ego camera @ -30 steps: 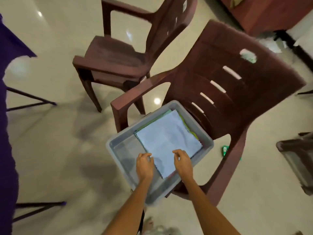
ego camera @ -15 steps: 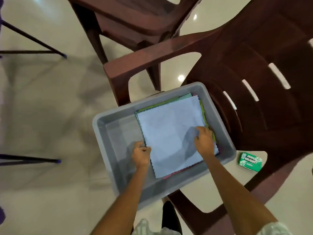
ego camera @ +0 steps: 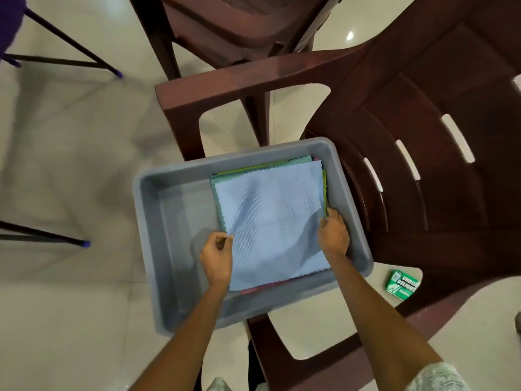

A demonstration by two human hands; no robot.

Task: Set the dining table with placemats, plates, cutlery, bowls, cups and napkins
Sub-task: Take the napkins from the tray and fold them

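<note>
A grey plastic tub (ego camera: 158, 221) sits on the seat of a dark brown plastic chair (ego camera: 423, 153). Inside it lies a stack of square cloths, a light blue cloth (ego camera: 270, 218) on top, with green and pink edges showing beneath. My left hand (ego camera: 217, 261) pinches the blue cloth's left edge near its front corner. My right hand (ego camera: 334, 235) grips the stack's right edge, fingers curled over it. The left part of the tub is bare.
A second brown chair (ego camera: 225, 26) stands just beyond the first. A small green box (ego camera: 402, 285) lies on the floor beneath the chair, right of the tub. Thin black legs with blue feet (ego camera: 84, 243) cross the pale tiled floor at left.
The view has closed in on the tub. My right hand has slid from the top of the blue cloth to the stack's right edge. My left hand stays at the left edge.
</note>
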